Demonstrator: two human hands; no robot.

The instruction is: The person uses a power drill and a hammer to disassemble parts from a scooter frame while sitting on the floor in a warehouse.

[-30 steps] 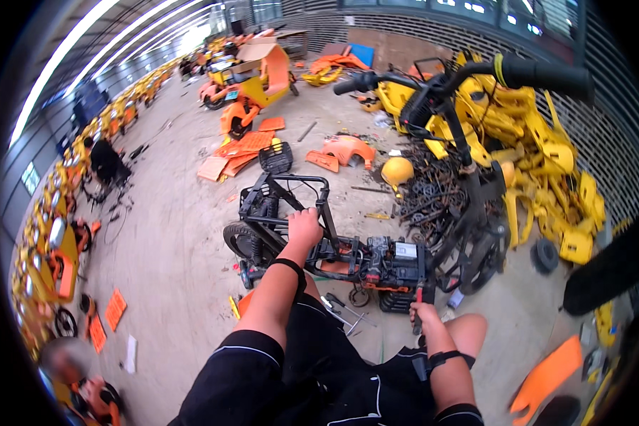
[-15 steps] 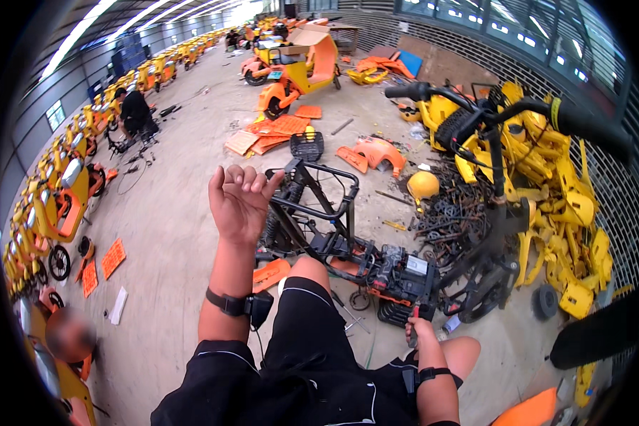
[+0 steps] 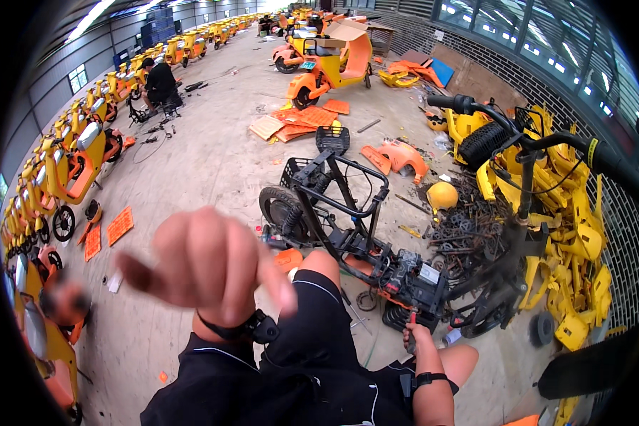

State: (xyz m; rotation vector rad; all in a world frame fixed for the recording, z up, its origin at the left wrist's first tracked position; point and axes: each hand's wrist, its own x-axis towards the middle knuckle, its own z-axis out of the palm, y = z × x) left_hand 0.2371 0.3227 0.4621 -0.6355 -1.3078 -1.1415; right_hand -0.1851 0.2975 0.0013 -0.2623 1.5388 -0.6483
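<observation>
My left hand [image 3: 209, 266] is raised close to the camera, blurred, its fingers bent and the outer ones spread apart; nothing shows in it. Low on the right, my right hand [image 3: 417, 335] is closed round a hand tool with a red part [image 3: 414, 313]; its exact kind is too small to tell. The tool's upper end reaches the lower side of a stripped black scooter frame [image 3: 382, 199]. Exposed wiring and a dark unit with a pale label [image 3: 429, 272] sit low in the frame. Its rear wheel [image 3: 282, 210] is in place, and the handlebar [image 3: 547, 142] rises at the right.
Yellow body panels [image 3: 571, 241] are heaped along the right wall beside dark metal parts [image 3: 468, 231]. Orange panels [image 3: 298, 121] lie farther off, near an orange-yellow scooter [image 3: 334, 71]. Scooters [image 3: 78, 167] line the left side. Another person [image 3: 160, 84] sits at the far left.
My left hand has come down and nearer the camera, turning over from its raised palm. My right hand stays on the tool by the frame. The whole view has shifted slightly.
</observation>
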